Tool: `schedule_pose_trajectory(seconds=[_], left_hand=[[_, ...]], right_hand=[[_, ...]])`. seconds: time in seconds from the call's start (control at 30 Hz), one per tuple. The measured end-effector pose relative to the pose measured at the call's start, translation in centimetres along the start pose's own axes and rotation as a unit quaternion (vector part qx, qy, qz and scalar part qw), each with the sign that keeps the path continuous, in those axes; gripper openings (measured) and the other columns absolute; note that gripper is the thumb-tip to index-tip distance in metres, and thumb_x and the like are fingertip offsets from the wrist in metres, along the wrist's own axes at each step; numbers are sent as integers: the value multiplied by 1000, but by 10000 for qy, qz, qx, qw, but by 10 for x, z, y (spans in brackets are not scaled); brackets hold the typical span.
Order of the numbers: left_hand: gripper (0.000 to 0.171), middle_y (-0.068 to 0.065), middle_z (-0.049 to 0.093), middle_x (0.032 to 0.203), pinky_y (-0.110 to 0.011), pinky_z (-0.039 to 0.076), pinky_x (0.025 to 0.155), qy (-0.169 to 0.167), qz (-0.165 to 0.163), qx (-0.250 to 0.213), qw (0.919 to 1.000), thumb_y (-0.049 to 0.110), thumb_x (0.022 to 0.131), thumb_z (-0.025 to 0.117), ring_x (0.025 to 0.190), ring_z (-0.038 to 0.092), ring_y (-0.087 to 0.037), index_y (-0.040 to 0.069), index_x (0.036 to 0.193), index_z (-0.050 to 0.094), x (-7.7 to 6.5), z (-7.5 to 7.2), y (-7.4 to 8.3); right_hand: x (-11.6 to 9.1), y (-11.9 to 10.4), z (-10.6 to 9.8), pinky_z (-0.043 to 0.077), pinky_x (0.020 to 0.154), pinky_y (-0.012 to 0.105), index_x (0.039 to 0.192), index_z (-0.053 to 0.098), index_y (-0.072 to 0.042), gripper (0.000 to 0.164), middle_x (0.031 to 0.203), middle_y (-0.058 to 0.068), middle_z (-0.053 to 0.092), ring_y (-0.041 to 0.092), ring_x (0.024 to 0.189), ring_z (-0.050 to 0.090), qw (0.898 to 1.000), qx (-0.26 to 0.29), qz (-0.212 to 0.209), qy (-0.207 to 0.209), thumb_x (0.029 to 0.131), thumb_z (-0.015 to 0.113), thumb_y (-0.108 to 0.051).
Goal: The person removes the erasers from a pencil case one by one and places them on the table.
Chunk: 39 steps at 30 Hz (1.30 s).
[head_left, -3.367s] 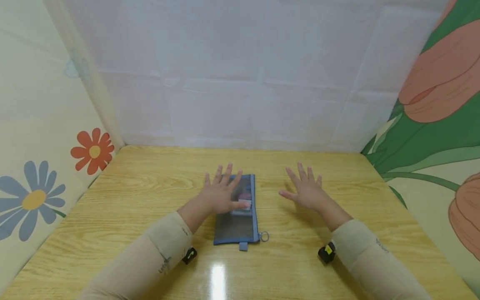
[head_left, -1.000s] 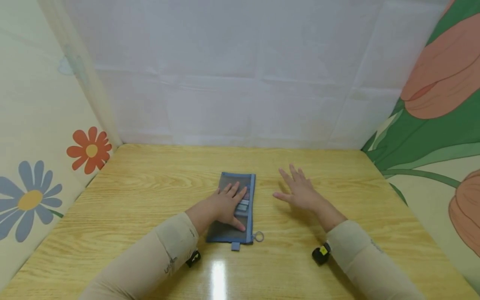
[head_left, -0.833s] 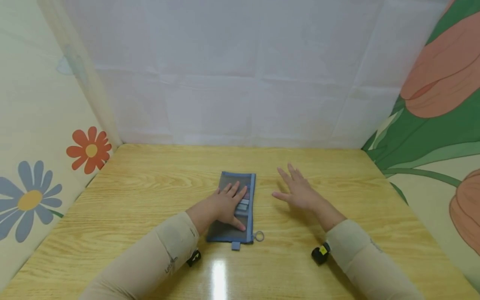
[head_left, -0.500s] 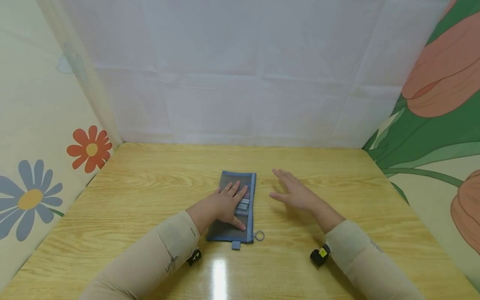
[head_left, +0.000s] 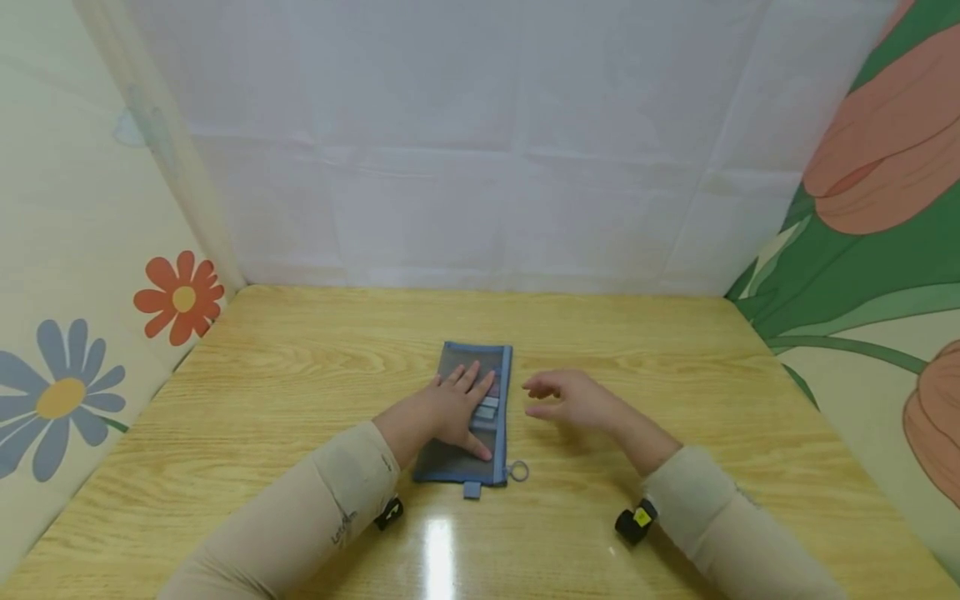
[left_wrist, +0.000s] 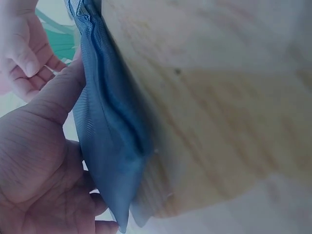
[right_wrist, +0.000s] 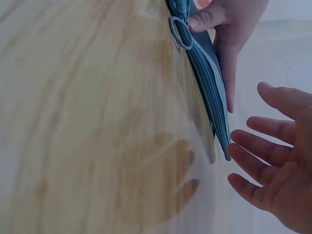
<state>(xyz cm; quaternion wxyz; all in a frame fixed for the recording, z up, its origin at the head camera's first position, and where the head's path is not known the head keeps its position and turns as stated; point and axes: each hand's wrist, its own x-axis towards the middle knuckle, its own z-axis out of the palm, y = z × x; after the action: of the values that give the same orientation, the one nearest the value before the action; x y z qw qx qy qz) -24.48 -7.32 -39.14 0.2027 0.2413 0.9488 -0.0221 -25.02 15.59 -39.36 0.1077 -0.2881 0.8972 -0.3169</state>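
A blue zippered mesh pouch (head_left: 450,462) lies flat on the table, with a pale item (head_left: 487,407) showing through its mesh. My left hand (head_left: 450,412) rests on it, palm down and fingers spread. The pouch's zipper runs along its right side, with a ring (head_left: 518,471) at the near end. To the right of the pouch my right hand (head_left: 573,402) hovers with fingers loosely bent, holding nothing. The right wrist view shows its fingers apart from the pouch edge (right_wrist: 212,92). In the left wrist view, the left thumb (left_wrist: 61,90) lies along the pouch (left_wrist: 109,117).
The wooden table (head_left: 322,333) meets a white cloth backdrop (head_left: 480,167) at the back. Flower-printed panels stand at the left (head_left: 67,208) and right (head_left: 885,275). A dark camera (head_left: 636,522) is strapped under the right wrist.
My left hand has come down onto the pouch, which shifted slightly left, and has stayed there. My right hand has moved left toward the zipper side, its spread fingers now bent.
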Motion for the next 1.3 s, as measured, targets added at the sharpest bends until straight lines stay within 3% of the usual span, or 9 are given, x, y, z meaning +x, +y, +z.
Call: schedule_pose_trajectory(seconds=[0.37,0.57,1.03,1.3], left_hand=[[122,-12,-5,152,-52,14,107,145,58,10,9999,78,58,57,138,2,-32,20,148,-2,0,1,-1],[122,-13,-4,152,-53,14,107,170,77,3,9998,78,58,57,138,2,-33,19,148,-1,0,2,-1],[122,-12,-6,152,-52,13,107,80,40,-42,10000,77,58,57,138,1,-32,20,148,-2,-1,0,0],[122,-11,-6,152,-51,13,107,67,48,-73,9999,77,58,57,138,0,-31,20,148,-2,-2,-1,0]], right_hand=[[0,-5,12,49,73,26,97,67,-11,17,88,-6,64,9,82,58,9959,112,-525,-731,83,67,-20],[-1,-6,18,49,67,24,85,66,-19,5,80,-10,61,7,73,57,9908,265,-523,-1218,81,68,-21],[-2,-5,24,49,65,24,85,68,-15,5,77,-7,64,8,70,59,9831,608,-420,-1673,80,69,-15],[-2,-6,28,48,65,23,83,68,-14,6,76,-7,64,7,69,57,9775,730,-569,-1894,77,71,-15]])
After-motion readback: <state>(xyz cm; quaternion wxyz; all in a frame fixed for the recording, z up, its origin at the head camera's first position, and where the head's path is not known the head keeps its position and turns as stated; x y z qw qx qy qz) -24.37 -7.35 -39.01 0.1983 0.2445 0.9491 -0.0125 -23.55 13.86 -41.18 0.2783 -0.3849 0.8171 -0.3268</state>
